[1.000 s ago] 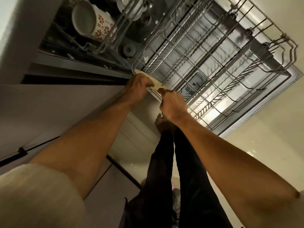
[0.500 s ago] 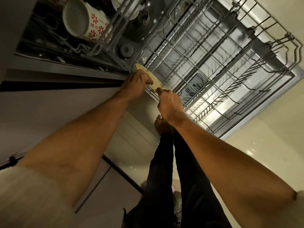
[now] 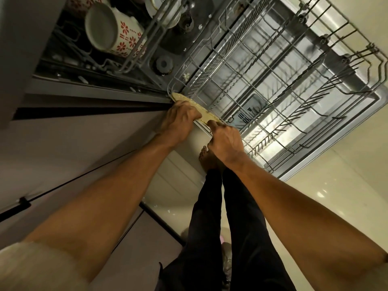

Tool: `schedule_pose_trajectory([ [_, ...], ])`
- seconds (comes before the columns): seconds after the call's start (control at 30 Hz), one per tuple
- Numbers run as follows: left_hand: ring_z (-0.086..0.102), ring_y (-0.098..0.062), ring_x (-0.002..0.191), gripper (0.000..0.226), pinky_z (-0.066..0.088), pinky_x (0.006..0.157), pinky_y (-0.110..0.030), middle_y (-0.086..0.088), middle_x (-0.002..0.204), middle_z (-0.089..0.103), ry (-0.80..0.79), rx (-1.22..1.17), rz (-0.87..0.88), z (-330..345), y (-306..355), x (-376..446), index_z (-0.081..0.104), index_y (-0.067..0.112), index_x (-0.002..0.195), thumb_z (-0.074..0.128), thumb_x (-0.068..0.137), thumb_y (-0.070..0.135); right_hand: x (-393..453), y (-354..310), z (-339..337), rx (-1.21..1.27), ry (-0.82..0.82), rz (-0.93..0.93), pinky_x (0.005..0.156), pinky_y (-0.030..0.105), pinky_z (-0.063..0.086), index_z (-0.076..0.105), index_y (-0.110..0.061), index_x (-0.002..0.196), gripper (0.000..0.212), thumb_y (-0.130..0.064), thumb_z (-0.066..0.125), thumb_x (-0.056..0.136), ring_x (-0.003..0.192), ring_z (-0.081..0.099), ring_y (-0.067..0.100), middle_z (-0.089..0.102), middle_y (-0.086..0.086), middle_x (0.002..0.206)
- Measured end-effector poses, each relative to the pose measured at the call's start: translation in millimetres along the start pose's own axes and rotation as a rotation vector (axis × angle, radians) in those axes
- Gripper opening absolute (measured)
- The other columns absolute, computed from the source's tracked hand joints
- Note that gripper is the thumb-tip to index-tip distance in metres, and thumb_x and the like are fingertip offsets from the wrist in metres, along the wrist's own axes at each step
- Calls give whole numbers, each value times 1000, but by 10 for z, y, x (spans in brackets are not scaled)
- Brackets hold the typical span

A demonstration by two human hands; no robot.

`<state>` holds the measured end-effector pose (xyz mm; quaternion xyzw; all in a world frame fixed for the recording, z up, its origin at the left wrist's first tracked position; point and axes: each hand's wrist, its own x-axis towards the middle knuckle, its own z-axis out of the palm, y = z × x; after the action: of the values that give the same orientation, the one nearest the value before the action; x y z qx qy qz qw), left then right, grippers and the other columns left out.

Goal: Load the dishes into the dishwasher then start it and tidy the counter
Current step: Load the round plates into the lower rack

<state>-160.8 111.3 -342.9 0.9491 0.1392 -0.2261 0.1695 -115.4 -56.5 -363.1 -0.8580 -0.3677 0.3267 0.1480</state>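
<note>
Underfoot, a glossy cream floor point(image 3: 327, 198) runs beneath the open dishwasher, whose door point(image 3: 357, 114) lies flat out beyond both hands. Grey cabinet fronts point(image 3: 73, 154) fill the side off the left hand. A wire rack point(image 3: 283, 66) is pulled out over the door, just past the fingers. Both hands hold a speckled plate point(image 3: 201, 111) on edge at the rack's near corner: the left hand point(image 3: 180, 120) curls its fingers over the rim, and the right hand point(image 3: 225, 139) pinches the nearer end with thumb and forefinger. Farther beyond the left hand, a flowered mug point(image 3: 113, 32) lies on its side in the upper basket point(image 3: 147, 49). Since a second ago, hands and plate have kept their grip and place at the corner; only the view has shifted slightly.
</note>
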Motion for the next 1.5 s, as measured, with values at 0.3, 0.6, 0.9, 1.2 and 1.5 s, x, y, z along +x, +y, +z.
schedule_pose_trajectory([
  [0.3, 56, -31, 117, 42, 47, 97, -40, -15, 120, 67, -33, -42, -29, -58, -33, 219, 73, 10, 116, 53, 86, -12, 123, -3, 32, 60, -13, 28, 57, 37, 55, 53, -4, 134, 41, 7, 51, 95, 59, 58, 20, 60, 5, 79],
  [0.6, 23, -31, 149, 51, 17, 123, -40, -18, 157, 33, 7, 110, -130, 4, -192, 309, 55, 9, 138, 53, 90, -7, 193, 36, 147, 76, -82, 88, 73, 36, 56, 43, -3, 141, 55, 10, 51, 89, 86, 64, 29, 64, 15, 109],
  [0.9, 9, -26, 153, 74, 10, 125, -33, -15, 165, 15, -55, 90, -251, 112, -138, 56, 26, 5, 154, 57, 88, -1, 161, -2, 138, 20, -128, 45, 85, 37, 56, 32, -3, 150, 67, 4, 56, 88, 107, 64, 32, 60, 16, 128],
  [1.2, 6, -27, 153, 70, 10, 124, -35, -15, 165, 10, -51, 15, -280, 143, -22, -97, 23, 5, 155, 50, 91, -4, 93, -70, 9, 16, -198, 28, 95, 39, 55, 28, -7, 155, 71, 1, 56, 91, 123, 58, 34, 52, 16, 143],
  [1.5, 6, -27, 153, 66, 12, 124, -35, -16, 165, 10, -87, -14, -336, 72, 207, -266, 19, 4, 156, 47, 96, 0, -39, -157, -132, -34, -218, 4, 105, 39, 49, 23, -9, 157, 76, -3, 60, 91, 131, 51, 31, 46, 13, 149],
])
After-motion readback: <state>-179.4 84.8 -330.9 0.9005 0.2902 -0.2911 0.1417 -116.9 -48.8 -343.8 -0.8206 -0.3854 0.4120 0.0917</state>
